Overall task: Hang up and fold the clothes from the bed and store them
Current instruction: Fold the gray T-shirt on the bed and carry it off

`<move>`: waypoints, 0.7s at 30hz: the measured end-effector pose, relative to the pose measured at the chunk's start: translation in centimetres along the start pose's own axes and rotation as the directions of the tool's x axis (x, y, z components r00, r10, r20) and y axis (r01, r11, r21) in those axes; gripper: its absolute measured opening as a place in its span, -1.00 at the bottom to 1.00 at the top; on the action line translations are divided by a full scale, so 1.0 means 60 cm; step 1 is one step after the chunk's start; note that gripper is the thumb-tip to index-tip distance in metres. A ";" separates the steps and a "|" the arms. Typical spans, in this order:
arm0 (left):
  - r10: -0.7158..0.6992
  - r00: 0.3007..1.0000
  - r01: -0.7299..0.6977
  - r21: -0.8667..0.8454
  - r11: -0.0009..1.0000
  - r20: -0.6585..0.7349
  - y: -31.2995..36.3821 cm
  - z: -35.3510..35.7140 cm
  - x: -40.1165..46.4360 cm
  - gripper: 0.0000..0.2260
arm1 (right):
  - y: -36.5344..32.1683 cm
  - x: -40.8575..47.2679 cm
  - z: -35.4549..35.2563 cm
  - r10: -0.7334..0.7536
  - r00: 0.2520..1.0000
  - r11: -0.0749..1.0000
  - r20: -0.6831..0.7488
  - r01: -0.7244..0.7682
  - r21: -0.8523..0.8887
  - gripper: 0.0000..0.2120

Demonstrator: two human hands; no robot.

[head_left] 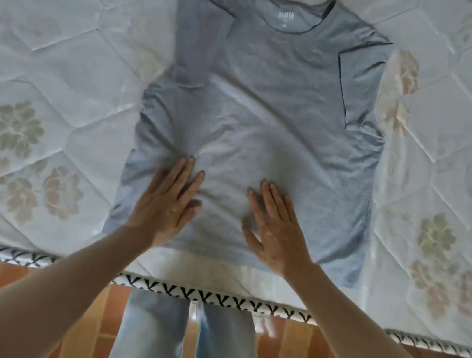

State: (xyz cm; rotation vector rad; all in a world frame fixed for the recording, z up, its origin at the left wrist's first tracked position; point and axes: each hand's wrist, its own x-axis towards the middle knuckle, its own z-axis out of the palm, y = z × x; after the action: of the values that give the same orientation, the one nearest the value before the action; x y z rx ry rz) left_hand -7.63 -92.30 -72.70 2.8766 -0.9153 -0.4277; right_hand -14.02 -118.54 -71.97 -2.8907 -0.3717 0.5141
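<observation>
Head view: grey T-shirt [268, 116] lies flat on the mattress [62, 61], hem near its front edge, both sleeves folded in. Left hand [167, 208] and right hand [275, 233] press down flat, fingers straight, on its lower part.

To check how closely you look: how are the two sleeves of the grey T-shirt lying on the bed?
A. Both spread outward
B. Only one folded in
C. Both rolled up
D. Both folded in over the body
D: each sleeve of the grey T-shirt lies folded inward across the chest.
</observation>
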 end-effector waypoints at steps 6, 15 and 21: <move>0.069 0.989 -0.073 0.027 0.997 0.127 0.130 0.035 -0.061 -0.21 | 0.035 -0.149 0.032 -0.032 0.996 0.996 0.080 0.039 -0.086 -0.15; 0.105 0.994 -0.102 0.100 0.990 -0.018 0.162 0.044 -0.076 -0.39 | 0.041 -0.198 0.071 0.070 0.988 0.953 -0.140 -0.108 -0.282 -0.12; 0.075 0.997 -0.069 0.166 0.984 -0.032 0.163 0.039 -0.067 -0.39 | 0.025 -0.180 0.068 0.169 0.969 0.946 -0.178 -0.210 -0.247 -0.24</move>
State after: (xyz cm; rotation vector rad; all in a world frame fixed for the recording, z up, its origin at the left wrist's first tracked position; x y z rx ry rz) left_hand -16.84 -97.96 -72.32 2.9743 -1.0932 -0.3032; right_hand -24.99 -122.39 -72.65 -3.2203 -0.1470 0.2812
